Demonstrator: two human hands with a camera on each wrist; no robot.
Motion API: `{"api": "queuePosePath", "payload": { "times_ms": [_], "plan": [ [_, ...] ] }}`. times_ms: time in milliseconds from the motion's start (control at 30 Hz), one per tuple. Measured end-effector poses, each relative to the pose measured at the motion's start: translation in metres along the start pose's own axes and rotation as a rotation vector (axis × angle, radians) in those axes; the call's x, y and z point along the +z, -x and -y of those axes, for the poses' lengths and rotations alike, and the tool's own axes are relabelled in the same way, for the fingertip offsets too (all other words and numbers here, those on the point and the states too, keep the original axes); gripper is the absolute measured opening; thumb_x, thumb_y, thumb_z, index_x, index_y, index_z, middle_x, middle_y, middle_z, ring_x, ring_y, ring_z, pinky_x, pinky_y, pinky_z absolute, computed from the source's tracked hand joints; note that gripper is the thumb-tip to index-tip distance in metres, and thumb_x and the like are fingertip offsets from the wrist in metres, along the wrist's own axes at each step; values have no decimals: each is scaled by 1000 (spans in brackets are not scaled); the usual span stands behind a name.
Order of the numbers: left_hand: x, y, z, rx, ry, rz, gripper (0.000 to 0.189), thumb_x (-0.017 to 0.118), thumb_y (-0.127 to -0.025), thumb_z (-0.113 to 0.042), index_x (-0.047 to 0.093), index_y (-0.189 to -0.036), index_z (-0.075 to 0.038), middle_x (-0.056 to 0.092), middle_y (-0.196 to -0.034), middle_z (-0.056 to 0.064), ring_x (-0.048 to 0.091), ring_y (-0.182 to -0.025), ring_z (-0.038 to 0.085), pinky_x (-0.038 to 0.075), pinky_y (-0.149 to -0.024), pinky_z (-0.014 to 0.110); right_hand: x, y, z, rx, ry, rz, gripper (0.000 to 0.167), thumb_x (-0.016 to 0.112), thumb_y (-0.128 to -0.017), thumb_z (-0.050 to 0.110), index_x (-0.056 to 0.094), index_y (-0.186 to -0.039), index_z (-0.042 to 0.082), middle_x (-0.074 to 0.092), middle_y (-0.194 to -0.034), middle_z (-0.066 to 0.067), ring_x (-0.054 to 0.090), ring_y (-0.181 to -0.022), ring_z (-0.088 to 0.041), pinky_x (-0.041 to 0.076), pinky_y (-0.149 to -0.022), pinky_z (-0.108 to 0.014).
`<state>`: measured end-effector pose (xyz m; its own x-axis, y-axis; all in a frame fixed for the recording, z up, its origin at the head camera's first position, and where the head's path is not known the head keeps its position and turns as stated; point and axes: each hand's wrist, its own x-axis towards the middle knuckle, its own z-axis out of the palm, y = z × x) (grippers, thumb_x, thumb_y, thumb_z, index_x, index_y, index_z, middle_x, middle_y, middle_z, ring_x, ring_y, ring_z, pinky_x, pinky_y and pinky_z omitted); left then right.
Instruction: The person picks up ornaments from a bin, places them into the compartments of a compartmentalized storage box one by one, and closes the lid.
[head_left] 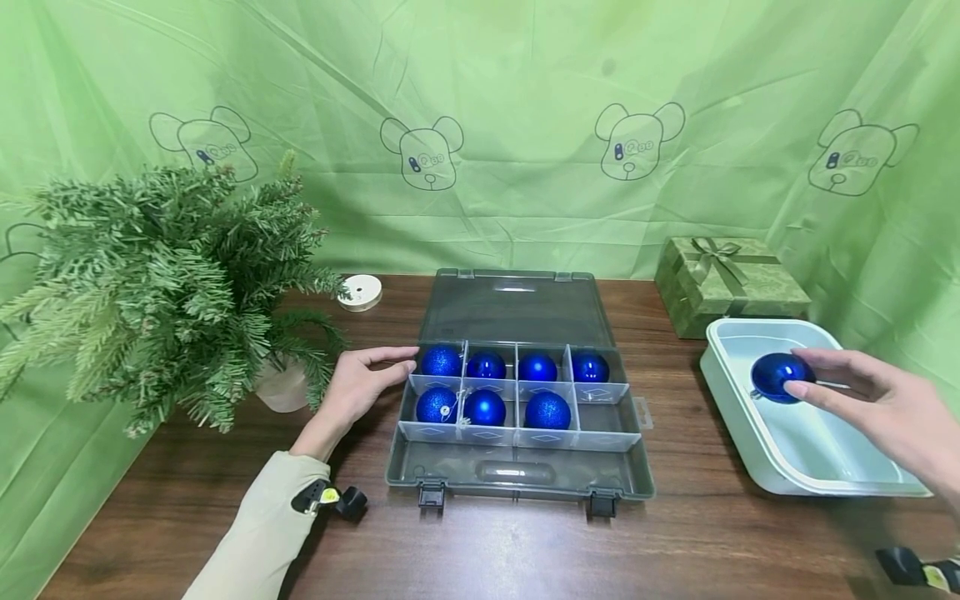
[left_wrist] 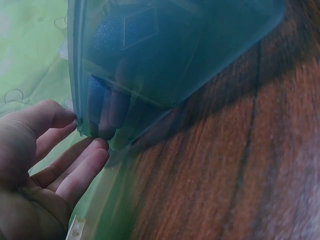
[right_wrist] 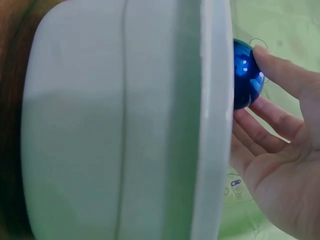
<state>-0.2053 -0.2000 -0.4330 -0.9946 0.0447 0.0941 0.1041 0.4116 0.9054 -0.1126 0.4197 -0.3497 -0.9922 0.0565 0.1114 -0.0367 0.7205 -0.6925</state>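
The glossy blue bauble (head_left: pixel 772 375) was pinched in the right hand (head_left: pixel 881 404), while the left hand (head_left: pixel 356 387), fingers relaxed, touched the divided case's (head_left: pixel 577 467) left side. The bauble hung over the pale tub (head_left: pixel 731 417), well right of the case.

Fir tree (head_left: pixel 172 275) in pale pot (head_left: pixel 285 387). White roll (head_left: pixel 361 292) just right of tree; green gift box (head_left: pixel 738 287) well right; green cloth (head_left: pixel 517 67) behind; brown table (head_left: pixel 712 542) beneath.

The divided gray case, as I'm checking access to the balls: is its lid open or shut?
Open. In the head view, the lid lies back behind the compartments, leaving the seven blue balls inside uncovered.
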Motion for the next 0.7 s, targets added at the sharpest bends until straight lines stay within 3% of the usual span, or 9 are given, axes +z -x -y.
{"api": "queuePosePath", "payload": {
  "times_ms": [200, 467, 700],
  "plan": [
    [-1, 1, -2, -10, -11, -2, 30, 86, -92, -27, 83, -120, -16, 78, -118, 2, 65, -126, 24, 45, -111, 42, 1, -1, 16, 0, -29, -43, 48, 83, -96, 22, 69, -142, 21, 65, -109, 43, 62, -95, 21, 42, -73, -4],
    [-1, 1, -3, -13, 12, 7, 29, 86, -93, -25, 83, -120, -15, 78, -119, 3, 64, -127, 24, 44, -112, 44, 18, 1, 52, -26, 11, 6, 48, 82, -97, 31, 67, -143, 22, 70, -117, 33, 64, -100, 17, 43, -77, -5],
    [0, 1, -1, -11, 21, 0, 29, 86, -92, -24, 83, -119, -15, 79, -118, 4, 65, -126, 24, 43, -112, 43, 49, -6, 83, -157, -57, 82, 46, 80, -99, 22, 67, -142, 13, 71, -124, 17, 67, -105, 9, 50, -83, -7]
  ]
}}
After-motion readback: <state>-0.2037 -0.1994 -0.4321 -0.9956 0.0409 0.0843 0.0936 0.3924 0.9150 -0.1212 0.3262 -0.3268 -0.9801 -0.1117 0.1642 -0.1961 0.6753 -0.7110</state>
